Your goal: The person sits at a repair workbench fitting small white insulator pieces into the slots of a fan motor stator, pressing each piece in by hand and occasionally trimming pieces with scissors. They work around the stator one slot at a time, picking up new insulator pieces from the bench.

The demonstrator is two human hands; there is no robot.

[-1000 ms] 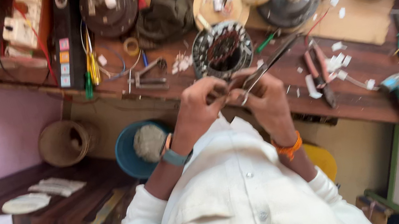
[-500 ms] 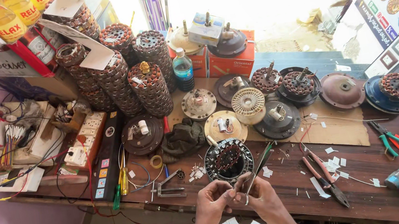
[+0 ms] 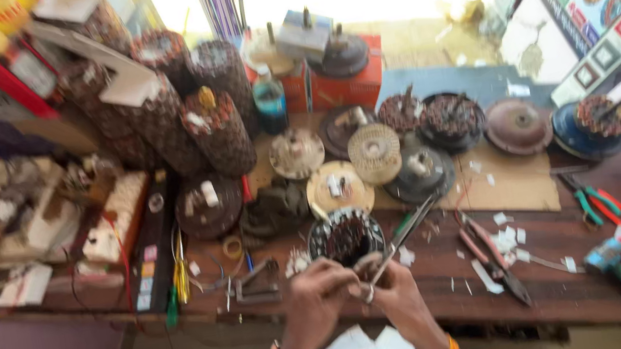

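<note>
Cluttered bench (image 3: pixel 554 244) crowded with motor parts. Both hands, left (image 3: pixel 315 297) and right (image 3: pixel 398 295), grip a wound stator (image 3: pixel 345 237) at the near edge; the right also holds scissors (image 3: pixel 402 240). Risk: blades may nick the winding, or the stator may slip off the edge.

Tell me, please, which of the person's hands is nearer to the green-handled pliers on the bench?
Right. The right hand is at the round wound stator, on the side towards the green-handled pliers; the left hand is beyond it, further away.

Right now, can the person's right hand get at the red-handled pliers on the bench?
Probably yes. The pliers lie in the open beside the right hand, with only paper scraps around them. But that hand holds a long thin metal tool, so it is not free.
</note>
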